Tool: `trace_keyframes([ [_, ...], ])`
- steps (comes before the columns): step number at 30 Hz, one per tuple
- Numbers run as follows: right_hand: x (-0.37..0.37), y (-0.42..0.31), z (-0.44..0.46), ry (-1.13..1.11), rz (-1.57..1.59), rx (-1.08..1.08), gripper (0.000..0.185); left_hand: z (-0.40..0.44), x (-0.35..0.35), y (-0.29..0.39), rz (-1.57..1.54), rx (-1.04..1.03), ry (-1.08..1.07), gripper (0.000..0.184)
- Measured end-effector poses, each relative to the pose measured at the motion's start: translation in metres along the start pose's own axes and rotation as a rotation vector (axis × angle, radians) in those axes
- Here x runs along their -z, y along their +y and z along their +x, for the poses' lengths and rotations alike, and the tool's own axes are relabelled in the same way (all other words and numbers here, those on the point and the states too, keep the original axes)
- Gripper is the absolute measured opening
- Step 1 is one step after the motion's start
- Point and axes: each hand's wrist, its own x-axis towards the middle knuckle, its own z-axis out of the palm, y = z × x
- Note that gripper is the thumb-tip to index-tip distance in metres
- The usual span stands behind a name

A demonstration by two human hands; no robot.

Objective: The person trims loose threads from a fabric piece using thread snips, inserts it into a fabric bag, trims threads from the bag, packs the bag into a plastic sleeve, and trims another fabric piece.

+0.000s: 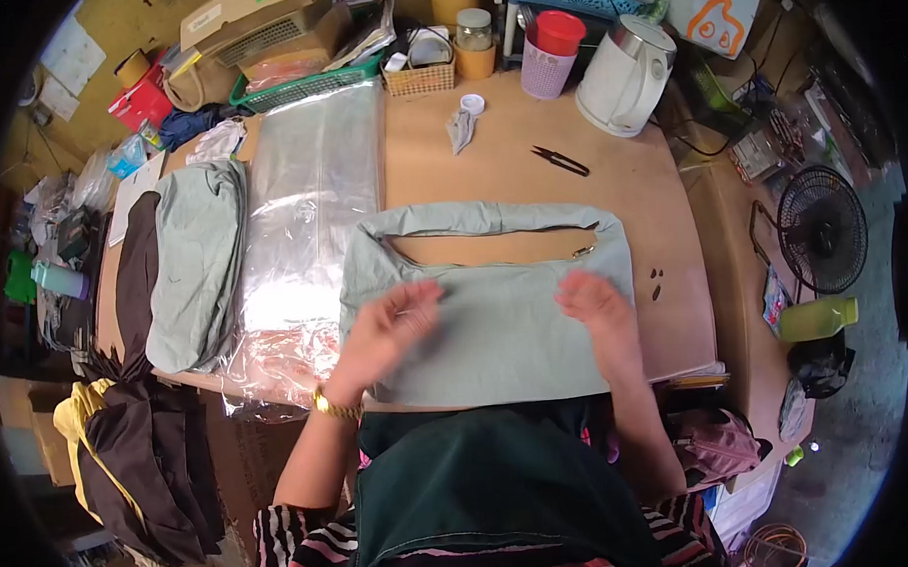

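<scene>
A pale grey-green fabric shoulder bag [506, 327] lies flat in front of me, its wide strap looped toward the far side. A small metal zipper pull [583, 251] shows at the right end of its opening. My left hand [390, 326], blurred by motion, hovers over the left part of the bag with its fingers apart and nothing in them. Over the right part is my right hand [597, 303], fingers loosely bent and holding nothing that I can see. Whether either hand touches the cloth I cannot tell.
Clear plastic bags [315, 178] lie left of the bag, beside another grey-green fabric piece [198, 262]. Black thread snips [561, 161] and a small grey cloth [461, 130] lie beyond it. A white kettle [622, 78], a cup [549, 60] and baskets [419, 77] line the back.
</scene>
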Motion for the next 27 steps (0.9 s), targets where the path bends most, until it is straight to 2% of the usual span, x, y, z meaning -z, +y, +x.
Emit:
trace_keyframes([
  [1, 0.0, -0.009, 0.018, 0.044, 0.738, 0.011, 0.083, 0.016, 0.005, 0.003, 0.001, 0.001, 0.006, 0.068],
  [2, -0.002, -0.017, 0.033, 0.091, 1.479, 0.012, 0.084, 0.034, 0.006, -0.001, -0.48, -0.03, 0.023, 0.07],
  [3, -0.001, -0.025, 0.05, 0.092, 1.48, 0.011, 0.084, 0.047, 0.006, -0.008, -0.962, -0.064, 0.041, 0.072],
  [5, 0.002, -0.034, 0.08, 0.325, 1.825, -0.255, 0.086, 0.065, 0.011, -0.027, -1.051, -0.053, 0.096, 0.077],
  [6, 0.006, -0.027, 0.084, 0.323, 1.822, -0.246, 0.086, 0.071, 0.014, -0.034, -1.146, -0.037, 0.16, 0.082],
  [7, 0.012, -0.015, 0.087, 0.326, 1.975, -0.116, 0.085, 0.071, 0.017, -0.039, -1.142, -0.045, 0.158, 0.082],
  [8, 0.017, -0.002, 0.09, 0.328, 2.124, 0.019, 0.085, 0.066, 0.018, -0.045, -1.346, -0.137, 0.204, 0.086],
  [9, 0.021, 0.011, 0.089, 0.321, 2.124, 0.027, 0.085, 0.062, 0.019, -0.051, -1.548, -0.236, 0.249, 0.091],
  [10, 0.021, 0.027, 0.081, 0.38, 2.158, 0.084, 0.082, 0.061, 0.022, -0.057, -1.563, -0.38, 0.255, 0.093],
  [11, 0.021, 0.043, 0.076, 0.441, 2.19, 0.141, 0.08, 0.06, 0.022, -0.054, -1.562, -0.384, 0.255, 0.093],
  [12, 0.019, 0.061, 0.073, 0.437, 2.189, 0.14, 0.08, 0.057, 0.021, -0.049, -1.571, -0.337, 0.3, 0.085],
  [14, 0.012, 0.087, 0.07, -0.011, 2.117, 0.514, 0.072, 0.054, 0.019, -0.049, -1.582, -0.285, 0.36, 0.079],
  [15, 0.011, 0.073, 0.066, -0.013, 2.121, 0.511, 0.072, 0.058, 0.02, -0.049, -1.573, -0.213, 0.451, 0.067],
  [16, 0.011, 0.047, 0.061, 0.2, 2.073, 0.42, 0.065, 0.062, 0.021, -0.05, -1.561, -0.143, 0.537, 0.056],
  [17, 0.011, 0.033, 0.058, 0.407, 2.008, 0.329, 0.059, 0.066, 0.019, -0.054, -1.56, -0.147, 0.538, 0.056],
  [18, 0.014, 0.043, 0.058, 0.404, 2.008, 0.327, 0.059, 0.069, 0.016, -0.06, -1.451, -0.187, 0.511, 0.047],
  [19, 0.018, 0.051, 0.056, 0.218, 1.799, 0.279, 0.048, 0.068, 0.011, -0.059, -1.341, -0.228, 0.491, 0.038],
  [21, 0.018, 0.043, 0.054, 0.008, 1.589, 0.243, 0.037, 0.061, 0.0, -0.053, -1.304, -0.306, 0.448, 0.033],
  [23, 0.024, -0.049, 0.024, -0.37, 0.294, -0.272, 0.018, 0.059, -0.009, -0.051, -1.21, -0.335, 0.446, 0.035],
  [24, 0.013, -0.071, 0.028, -0.389, 0.288, -0.264, 0.018, 0.059, -0.01, -0.051, -1.21, -0.344, 0.467, 0.035],
  [27, -0.025, -0.13, 0.067, 0.144, -0.003, 0.434, 0.021, 0.06, -0.013, -0.06, -1.151, -0.396, 0.399, 0.037],
])
